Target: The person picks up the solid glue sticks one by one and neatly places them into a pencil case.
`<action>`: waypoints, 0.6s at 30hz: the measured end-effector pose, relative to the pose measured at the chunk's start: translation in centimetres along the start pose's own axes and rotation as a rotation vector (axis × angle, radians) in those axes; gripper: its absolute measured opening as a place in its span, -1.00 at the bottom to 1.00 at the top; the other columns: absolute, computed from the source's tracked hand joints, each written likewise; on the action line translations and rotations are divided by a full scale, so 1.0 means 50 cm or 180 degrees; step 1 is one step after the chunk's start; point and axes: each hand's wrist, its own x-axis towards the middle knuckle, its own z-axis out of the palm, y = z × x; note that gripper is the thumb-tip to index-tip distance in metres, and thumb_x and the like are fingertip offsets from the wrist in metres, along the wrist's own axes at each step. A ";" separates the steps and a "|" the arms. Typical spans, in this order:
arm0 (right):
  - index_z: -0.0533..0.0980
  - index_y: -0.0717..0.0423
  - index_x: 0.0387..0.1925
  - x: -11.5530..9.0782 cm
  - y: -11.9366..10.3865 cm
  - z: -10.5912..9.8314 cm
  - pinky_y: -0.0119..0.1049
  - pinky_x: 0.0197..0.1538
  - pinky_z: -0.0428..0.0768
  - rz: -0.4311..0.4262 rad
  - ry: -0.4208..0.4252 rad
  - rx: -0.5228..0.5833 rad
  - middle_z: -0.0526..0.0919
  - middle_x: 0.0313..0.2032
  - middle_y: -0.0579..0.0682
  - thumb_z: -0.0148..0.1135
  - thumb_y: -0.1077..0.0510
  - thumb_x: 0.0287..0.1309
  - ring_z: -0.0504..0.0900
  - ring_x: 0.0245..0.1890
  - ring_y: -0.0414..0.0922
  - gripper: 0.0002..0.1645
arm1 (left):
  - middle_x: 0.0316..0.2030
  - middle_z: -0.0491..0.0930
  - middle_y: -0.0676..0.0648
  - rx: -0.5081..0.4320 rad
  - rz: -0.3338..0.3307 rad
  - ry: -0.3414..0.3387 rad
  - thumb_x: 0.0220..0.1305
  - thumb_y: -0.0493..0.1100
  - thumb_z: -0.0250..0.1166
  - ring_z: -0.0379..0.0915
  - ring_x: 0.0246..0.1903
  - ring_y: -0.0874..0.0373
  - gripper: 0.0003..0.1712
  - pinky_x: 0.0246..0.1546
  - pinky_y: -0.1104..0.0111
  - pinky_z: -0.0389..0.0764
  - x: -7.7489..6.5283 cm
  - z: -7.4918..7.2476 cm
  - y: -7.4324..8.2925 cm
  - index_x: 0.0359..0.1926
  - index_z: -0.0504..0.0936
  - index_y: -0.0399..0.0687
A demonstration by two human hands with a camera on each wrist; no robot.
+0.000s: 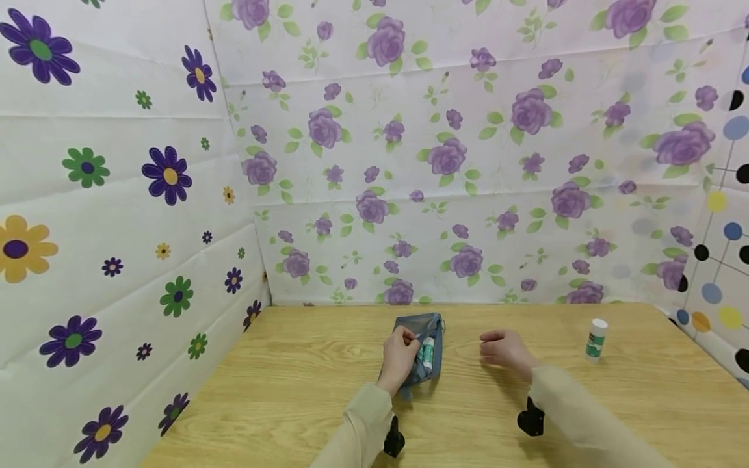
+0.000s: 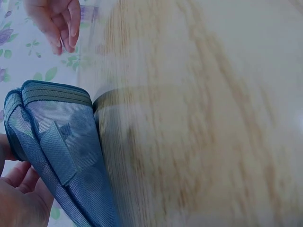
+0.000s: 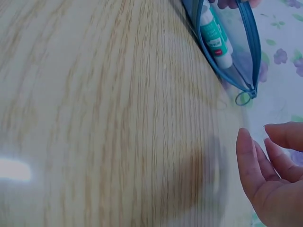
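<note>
Pouch (image 1: 422, 351) lies near the bench's (image 1: 292, 390) back edge, long axis running front to back, your left hand (image 1: 399, 358) gripping its left side while your right hand (image 1: 506, 351) hovers loose and empty just right, the upright glue stick (image 1: 597, 338) farther right.

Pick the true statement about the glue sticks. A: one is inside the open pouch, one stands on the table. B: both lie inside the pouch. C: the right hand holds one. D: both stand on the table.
A: one glue stick sits in the open blue mesh pouch, which the left hand holds, while another glue stick stands upright on the table.
</note>
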 end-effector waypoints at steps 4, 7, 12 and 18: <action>0.22 0.65 -0.02 -0.005 -0.003 -0.019 -0.06 -0.17 0.49 0.0058 -0.0005 -0.0001 0.45 -0.25 0.33 0.01 0.48 0.11 0.56 -0.31 0.09 -0.60 | -0.61 0.33 0.01 -0.0015 0.0008 -0.0015 0.14 -0.39 0.11 0.21 -0.64 0.22 -0.94 -0.62 0.39 0.28 0.000 -0.001 -0.002 -0.42 0.43 -0.19; 0.22 0.61 -0.01 -0.009 -0.007 -0.027 -0.06 -0.14 0.47 0.0090 -0.0007 0.0025 0.43 -0.24 0.28 0.02 0.47 0.12 0.53 -0.26 0.09 -0.60 | -0.61 0.33 0.01 -0.0008 0.0014 -0.0015 0.14 -0.39 0.11 0.21 -0.64 0.22 -0.94 -0.62 0.38 0.29 0.001 -0.002 -0.004 -0.42 0.43 -0.19; 0.28 0.55 -0.05 -0.013 -0.014 -0.034 -0.05 -0.13 0.47 0.0001 0.0020 0.0002 0.43 -0.24 0.21 0.05 0.43 0.13 0.49 -0.21 0.12 -0.65 | -0.60 0.33 0.02 0.0026 0.0013 0.0015 0.13 -0.39 0.12 0.21 -0.63 0.22 -0.95 -0.61 0.39 0.29 0.003 -0.003 -0.005 -0.42 0.43 -0.20; 0.33 0.49 -0.08 -0.016 -0.024 -0.044 -0.06 -0.15 0.48 -0.0208 0.0022 -0.0198 0.45 -0.18 0.25 0.08 0.38 0.15 0.44 -0.12 0.21 -0.69 | -0.60 0.33 0.01 0.0002 0.0003 0.0009 0.14 -0.39 0.11 0.21 -0.64 0.22 -0.95 -0.61 0.39 0.29 0.001 -0.002 -0.003 -0.41 0.43 -0.20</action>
